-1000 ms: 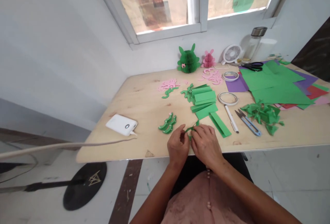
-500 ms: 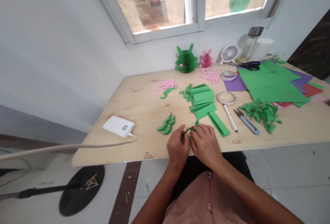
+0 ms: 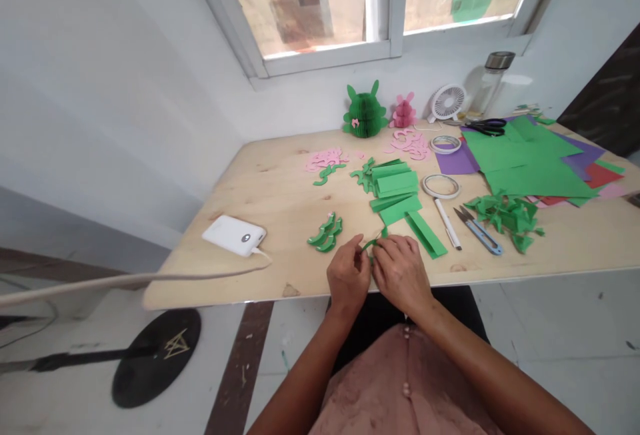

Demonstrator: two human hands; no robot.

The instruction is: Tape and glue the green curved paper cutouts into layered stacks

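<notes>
My left hand (image 3: 349, 276) and my right hand (image 3: 401, 269) meet at the table's front edge, fingers closed on a small curved green paper cutout (image 3: 371, 244). Most of that piece is hidden by my fingers. Left of my hands lie several finished-looking wavy green cutouts (image 3: 326, 233) in a small pile. Beyond my right hand sits a stack of folded green paper strips (image 3: 397, 185), with one folded strip (image 3: 426, 233) lying apart. Curved green pieces (image 3: 365, 175) rest against the stack's left side.
A white pen (image 3: 447, 223), blue thread snips (image 3: 479, 230), tape rolls (image 3: 441, 186) and green scraps (image 3: 507, 216) lie to the right. Coloured paper sheets (image 3: 530, 155) cover the far right. A white power bank (image 3: 234, 235) trails a cable at left. A green paper animal (image 3: 366, 113) stands at the back.
The view has shifted slightly, so the table sits a little higher in the picture. Both hands stay together on the green paper cutout, with hardly any movement.
</notes>
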